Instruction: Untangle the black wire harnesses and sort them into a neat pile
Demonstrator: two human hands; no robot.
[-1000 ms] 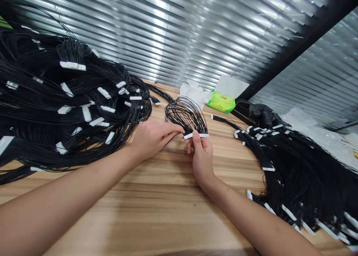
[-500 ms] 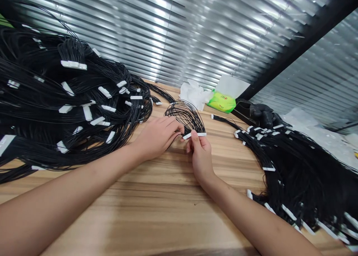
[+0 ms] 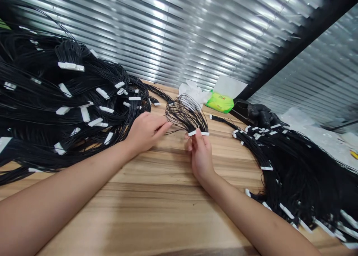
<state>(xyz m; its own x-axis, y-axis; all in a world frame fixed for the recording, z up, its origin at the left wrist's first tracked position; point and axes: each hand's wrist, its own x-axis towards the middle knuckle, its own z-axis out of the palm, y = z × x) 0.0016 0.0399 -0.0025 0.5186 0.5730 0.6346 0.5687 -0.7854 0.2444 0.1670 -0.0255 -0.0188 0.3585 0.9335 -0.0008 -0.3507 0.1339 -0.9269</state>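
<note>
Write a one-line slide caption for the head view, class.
The right hand grips a white connector trailing looped black wires, left hand nearby, between wire heaps on a wood-grained table.

A white connector (image 3: 192, 133) is pinched by the right hand (image 3: 201, 157) over the tabletop (image 3: 156, 207), its black wires (image 3: 187, 110) looped beyond, with the left hand (image 3: 147, 132) placed near them.

At mid-frame, the thumb of the right hand (image 3: 201, 157) covers part of the white connector (image 3: 191, 133), whose underside is hidden. Whether the left hand (image 3: 148, 132) pinches a strand of the wire loops (image 3: 184, 112) is too small to tell. The left-side wire pile (image 3: 36, 116) and right-side wire pile (image 3: 302, 170) run past their frame edges. Print on the green packet (image 3: 219, 102) is unreadable; a yellow object (image 3: 354, 154) is cut off at far right.
</note>
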